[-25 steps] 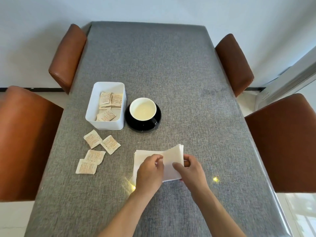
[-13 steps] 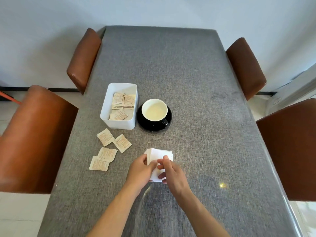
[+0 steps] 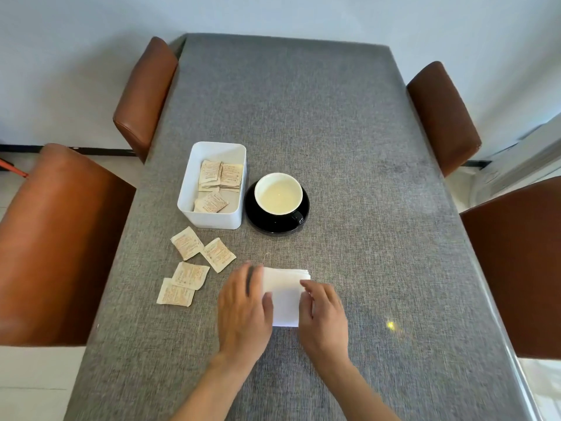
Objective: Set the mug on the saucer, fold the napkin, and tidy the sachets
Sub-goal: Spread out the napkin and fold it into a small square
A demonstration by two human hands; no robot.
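A white mug (image 3: 278,193) with a black outside stands on a black saucer (image 3: 258,220) mid-table. A white napkin (image 3: 284,294) lies folded into a small rectangle on the grey cloth near me. My left hand (image 3: 243,311) rests flat on its left edge, fingers spread and slightly blurred. My right hand (image 3: 323,316) rests on its right edge, fingers loosely curled. Several tan sachets (image 3: 194,267) lie loose on the cloth left of the napkin. More sachets (image 3: 220,185) sit inside a white box (image 3: 212,218) left of the saucer.
The grey-clothed table (image 3: 349,177) runs away from me. Brown leather chairs stand along it, two on the left (image 3: 60,238) and two on the right (image 3: 516,262). A bright light spot (image 3: 390,325) lies on the cloth right of my hands.
The napkin went from half-open to a small folded rectangle lying flat. My hands have let it down and now rest on its two sides.
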